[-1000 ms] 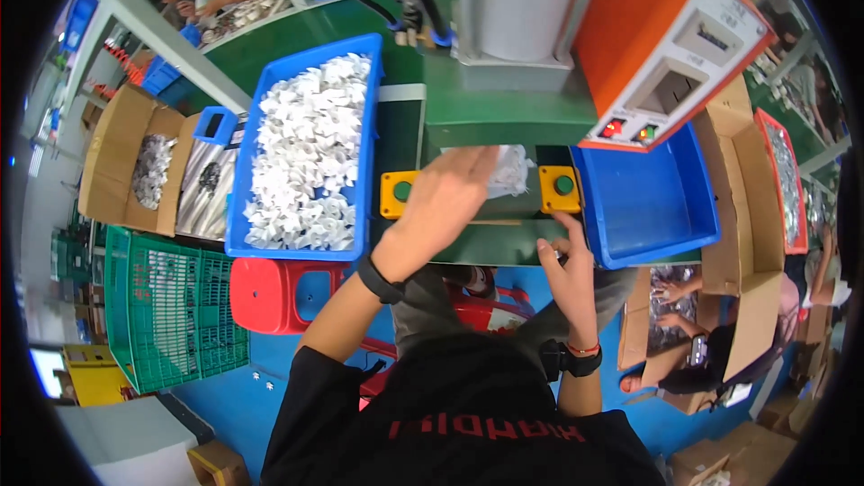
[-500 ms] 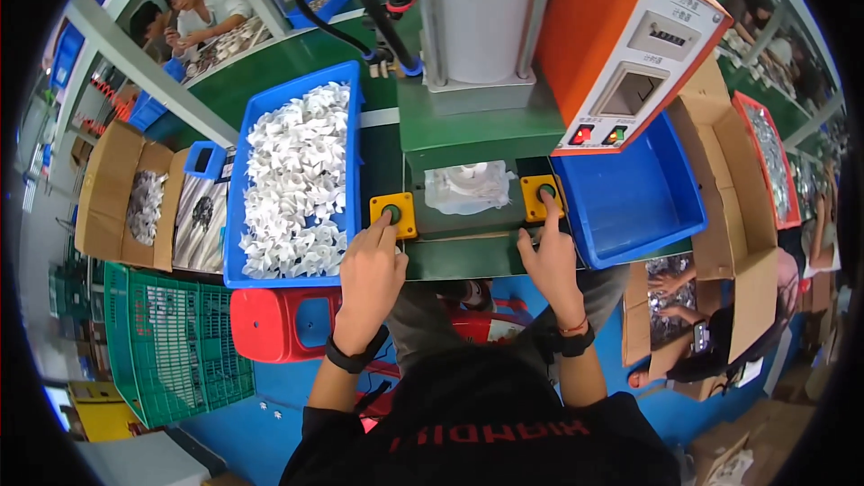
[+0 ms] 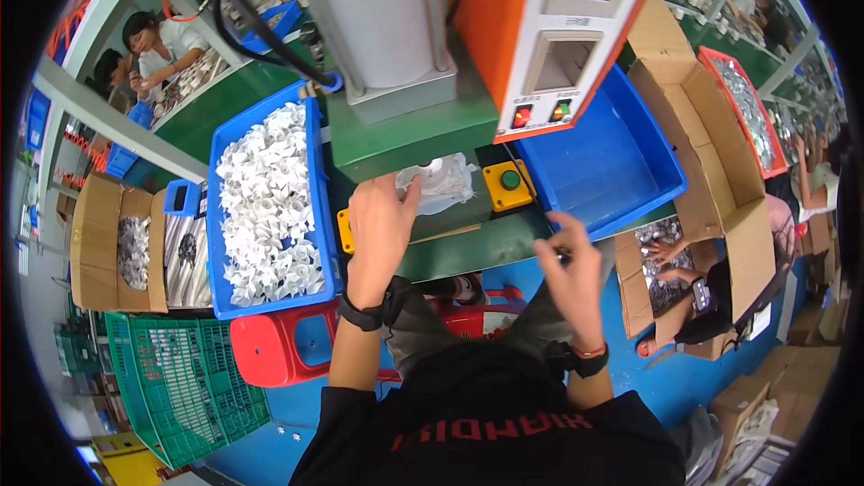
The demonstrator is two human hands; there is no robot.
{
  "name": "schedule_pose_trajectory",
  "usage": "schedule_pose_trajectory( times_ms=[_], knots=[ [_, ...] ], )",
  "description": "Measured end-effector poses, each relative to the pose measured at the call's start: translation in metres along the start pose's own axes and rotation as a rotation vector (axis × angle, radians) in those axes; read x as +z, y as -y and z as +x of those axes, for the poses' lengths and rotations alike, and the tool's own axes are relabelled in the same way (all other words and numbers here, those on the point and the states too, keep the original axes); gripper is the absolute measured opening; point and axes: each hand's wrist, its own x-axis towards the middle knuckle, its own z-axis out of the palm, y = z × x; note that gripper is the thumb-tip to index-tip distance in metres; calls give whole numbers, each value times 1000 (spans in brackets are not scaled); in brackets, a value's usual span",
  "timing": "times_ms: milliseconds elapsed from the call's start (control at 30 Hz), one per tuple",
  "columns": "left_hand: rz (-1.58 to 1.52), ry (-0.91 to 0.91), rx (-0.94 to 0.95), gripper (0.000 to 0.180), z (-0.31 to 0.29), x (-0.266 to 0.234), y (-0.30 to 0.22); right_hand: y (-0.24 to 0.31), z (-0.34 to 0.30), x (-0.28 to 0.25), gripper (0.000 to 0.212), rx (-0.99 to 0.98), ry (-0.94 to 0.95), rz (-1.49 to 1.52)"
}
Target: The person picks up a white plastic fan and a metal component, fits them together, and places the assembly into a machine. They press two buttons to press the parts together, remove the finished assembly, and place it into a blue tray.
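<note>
A white moulded plastic piece [image 3: 443, 184] lies on the green bed of the press [image 3: 423, 130], under the grey column [image 3: 378, 18]. My left hand [image 3: 382, 220] reaches over the left yellow button box [image 3: 343, 230], and its thumb and fingertips close on the left edge of the piece. My right hand [image 3: 567, 261] hangs in the air below and to the right of the right yellow box with the green button [image 3: 508, 183], clear of it. Its fingers are loosely curled, and whether it holds anything is unclear.
A blue bin [image 3: 219, 216] full of white pieces stands to my left, an empty blue bin [image 3: 603, 162] to my right. An orange control box [image 3: 558, 27] sits above. Cardboard boxes [image 3: 94, 243], a red stool [image 3: 279, 346] and a green crate [image 3: 180, 387] surround me. Other people work nearby.
Both hands have left the yellow button boxes. My left hand moved up and right onto the white piece; my right hand drew back toward me and to the right.
</note>
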Motion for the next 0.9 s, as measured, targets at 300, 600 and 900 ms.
schedule_pose_trajectory(
  times_ms=[300,600,900],
  knots=[
    [-660,140,-207,27,21,4,0,-25,-15,-46,38,259,-46,-311],
    [-701,131,-255,28,23,8,12,-24,-24,-27,37,236,-64,-234],
    [-22,232,112,34,29,-2,33,-21,-39,-23,21,164,-273,1]
  ],
)
